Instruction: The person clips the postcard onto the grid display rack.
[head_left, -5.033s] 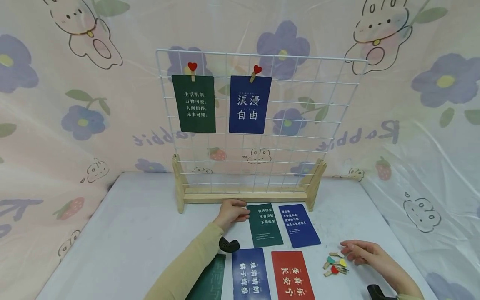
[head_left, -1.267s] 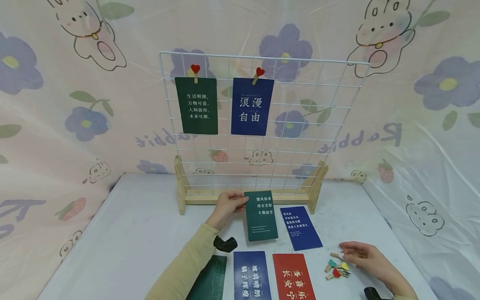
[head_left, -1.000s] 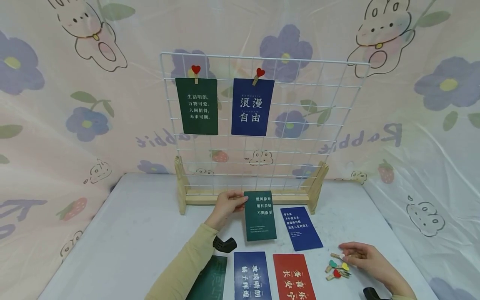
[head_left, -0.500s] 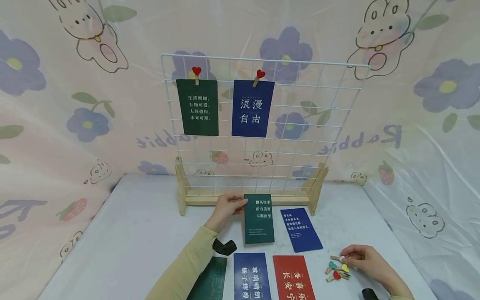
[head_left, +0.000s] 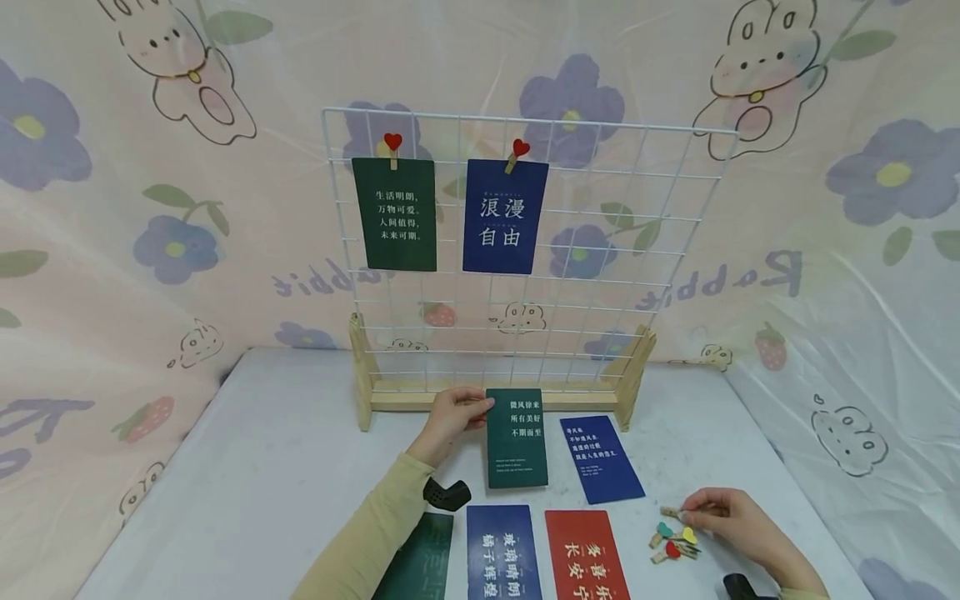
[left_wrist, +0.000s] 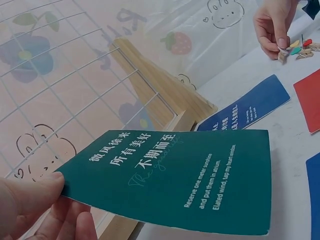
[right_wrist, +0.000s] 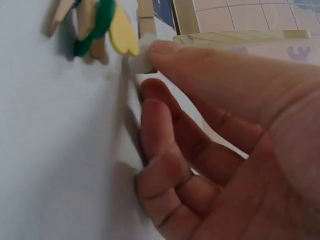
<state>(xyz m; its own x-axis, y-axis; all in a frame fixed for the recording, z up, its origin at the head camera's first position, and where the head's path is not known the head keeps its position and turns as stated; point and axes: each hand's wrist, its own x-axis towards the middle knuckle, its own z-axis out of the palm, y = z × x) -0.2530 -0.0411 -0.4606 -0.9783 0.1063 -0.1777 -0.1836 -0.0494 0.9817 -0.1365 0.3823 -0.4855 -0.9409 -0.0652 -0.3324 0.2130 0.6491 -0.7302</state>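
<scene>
Two bare hands work at a white table (head_left: 262,467); the left hand (head_left: 453,421) pinches a dark green rectangular card with white lettering (head_left: 517,450) near its upper left corner; that card tilts before the pale wooden base (head_left: 487,402) of a white wire grid (head_left: 600,123), and whether its lower edge touches the table cannot be told; the right hand (head_left: 723,521) pinches a small wooden clip with a white top (right_wrist: 142,57), just beside a heap of small wooden clips with green, yellow and red tops (head_left: 672,550); between the hands lies a dark blue lettered card (head_left: 602,479); nearer the viewer lie a blue card (head_left: 502,575) and a red card (head_left: 587,554); two more cards, one green (head_left: 395,254), one blue (head_left: 504,221), hang clipped on the grid.
</scene>
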